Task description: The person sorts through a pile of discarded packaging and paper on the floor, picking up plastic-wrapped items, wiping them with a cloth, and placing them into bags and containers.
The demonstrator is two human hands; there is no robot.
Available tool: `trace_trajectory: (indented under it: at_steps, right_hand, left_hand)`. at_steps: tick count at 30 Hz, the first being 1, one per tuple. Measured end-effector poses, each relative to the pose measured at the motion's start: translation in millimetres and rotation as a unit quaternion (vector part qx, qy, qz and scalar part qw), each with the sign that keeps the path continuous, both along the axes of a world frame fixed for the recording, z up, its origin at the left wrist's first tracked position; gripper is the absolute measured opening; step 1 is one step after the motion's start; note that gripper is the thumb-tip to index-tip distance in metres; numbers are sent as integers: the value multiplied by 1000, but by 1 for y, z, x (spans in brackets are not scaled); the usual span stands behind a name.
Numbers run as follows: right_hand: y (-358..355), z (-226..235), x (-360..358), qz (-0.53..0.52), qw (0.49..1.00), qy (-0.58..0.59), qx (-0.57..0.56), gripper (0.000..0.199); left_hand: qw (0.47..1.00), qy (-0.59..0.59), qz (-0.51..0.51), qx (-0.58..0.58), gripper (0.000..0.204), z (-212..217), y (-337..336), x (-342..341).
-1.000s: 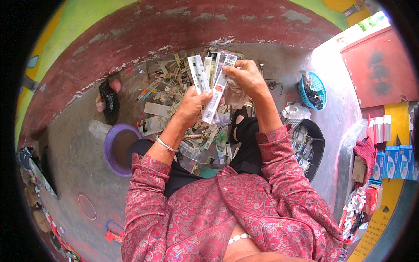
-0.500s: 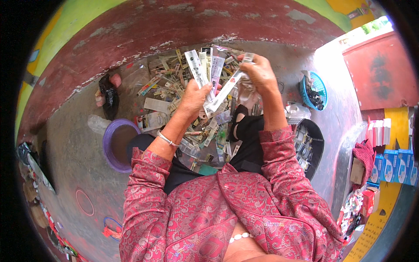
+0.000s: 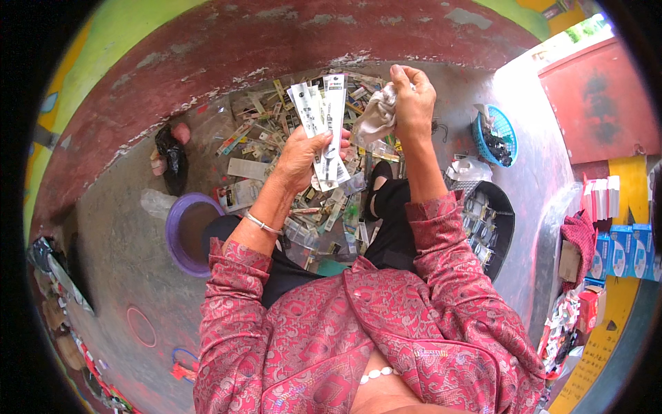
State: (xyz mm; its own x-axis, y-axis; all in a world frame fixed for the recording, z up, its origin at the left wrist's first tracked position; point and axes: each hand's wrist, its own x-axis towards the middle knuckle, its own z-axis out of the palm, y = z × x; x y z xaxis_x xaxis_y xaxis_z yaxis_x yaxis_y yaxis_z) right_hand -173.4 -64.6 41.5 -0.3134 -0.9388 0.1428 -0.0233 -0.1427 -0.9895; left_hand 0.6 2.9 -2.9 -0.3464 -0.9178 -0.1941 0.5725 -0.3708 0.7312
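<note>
Gripping a fan of long white packets (image 3: 334, 114) in the nearly closed left hand (image 3: 301, 160), above a pile of strips (image 3: 265, 141) reaching toward the floor's (image 3: 127, 238) far edge, and clutching a crumpled pale cloth (image 3: 376, 117) in the loosely curled right hand (image 3: 414, 107), beside the packets.

The pile (image 3: 267, 138) lies on the floor (image 3: 117, 241) between the person's right leg (image 3: 396, 210) and left knee (image 3: 222, 233) and on toward the wall (image 3: 227, 62) ahead; above it are strips (image 3: 335, 110) in the left hand (image 3: 298, 162) and, right of these, a cloth (image 3: 376, 120) in the right hand (image 3: 415, 110). A basin (image 3: 172, 234) stands just left of the left knee, with a bag (image 3: 178, 165) farther forward and a hoop (image 3: 141, 327) nearer the person. Right of the right leg stands a filled tub (image 3: 509, 217), with a basket (image 3: 510, 127) ahead of it and boxes (image 3: 622, 252) farther right.
</note>
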Motion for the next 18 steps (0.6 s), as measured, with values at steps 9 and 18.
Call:
trace_trajectory:
  at_steps: [9,18]
  right_hand:
    - [12,-15,39,104,867,392,-288,13]
    - [-20,4,-21,103,967,-30,231,45]
  left_hand:
    - [994,-76,-67,-35,34,-3,12,3]
    - [997,56,-47,-23,41,7,5,11]
